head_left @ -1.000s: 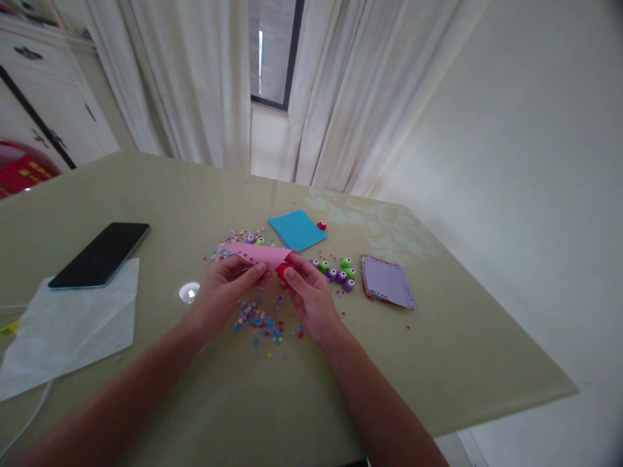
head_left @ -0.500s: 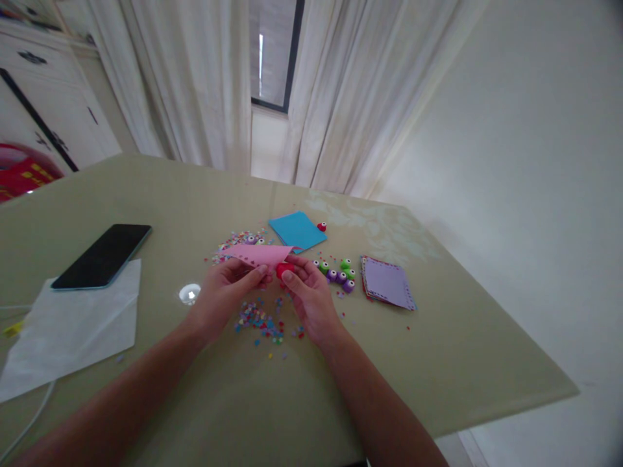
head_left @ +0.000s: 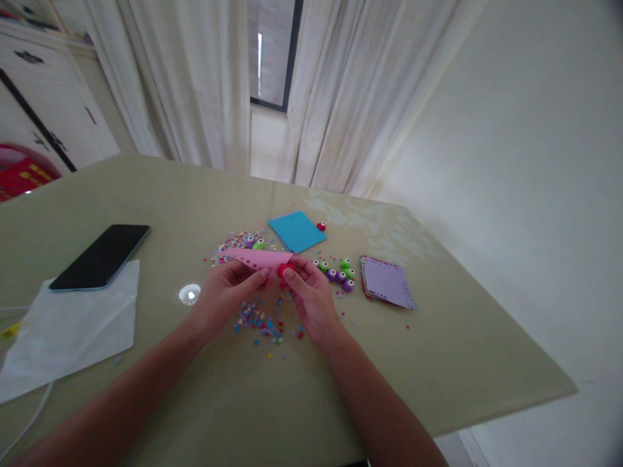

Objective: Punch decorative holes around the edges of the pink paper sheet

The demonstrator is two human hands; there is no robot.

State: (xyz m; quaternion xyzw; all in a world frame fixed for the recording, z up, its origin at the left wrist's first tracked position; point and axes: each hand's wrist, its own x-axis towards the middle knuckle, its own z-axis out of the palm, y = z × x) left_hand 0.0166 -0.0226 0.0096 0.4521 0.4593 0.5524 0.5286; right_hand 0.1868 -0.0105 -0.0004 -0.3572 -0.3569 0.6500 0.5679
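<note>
My left hand [head_left: 225,290] pinches a sheet of pink paper [head_left: 263,257] that has a row of small punched holes along its near edge. On the paper's right end sits a small red paper punch [head_left: 283,269], gripped between the thumb and fingers of my right hand [head_left: 310,295]. The fingers hide part of the punch. Beyond the paper, a purple punch [head_left: 249,242] and a green punch [head_left: 259,244] with round eyes rest among confetti [head_left: 226,250]. More paper confetti [head_left: 257,319] lies scattered under and in front of my hands.
Several green and purple eyed punches [head_left: 338,274] cluster right of my hands, beside a stack of purple punched papers [head_left: 388,283]. Farther back are blue papers [head_left: 296,231] and a red punch [head_left: 321,226]. A phone [head_left: 102,256] overlaps a white sheet [head_left: 78,337] at left.
The pink paper has tilted down a little, so the punches behind it show more. Both hands stay almost in place and keep their hold.
</note>
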